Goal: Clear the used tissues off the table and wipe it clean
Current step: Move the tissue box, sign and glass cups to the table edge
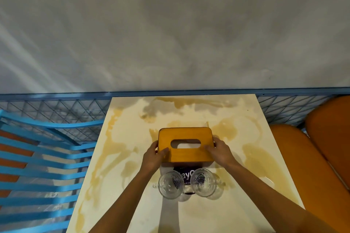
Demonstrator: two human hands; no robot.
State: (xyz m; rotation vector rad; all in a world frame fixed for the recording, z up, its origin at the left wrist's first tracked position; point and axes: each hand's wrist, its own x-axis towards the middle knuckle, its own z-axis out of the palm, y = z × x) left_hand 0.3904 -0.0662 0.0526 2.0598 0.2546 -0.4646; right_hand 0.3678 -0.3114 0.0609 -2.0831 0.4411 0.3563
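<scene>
A yellow wooden tissue box (184, 154) with an oval slot in its lid is at the middle of the cream table (251, 123). My left hand (154, 155) grips its left end, thumb on the lid. My right hand (220, 150) grips its right end the same way. White tissue shows through the slot. The tabletop carries brownish streaks and wet-looking patches. No loose tissues are visible.
Two clear glass cups (170, 185) (203, 181) stand close in front of the box, over a dark printed card (186, 173). A blue slatted chair (47, 166) is at the left, orange cushions (312, 157) at the right, a blue mesh fence (56, 108) behind.
</scene>
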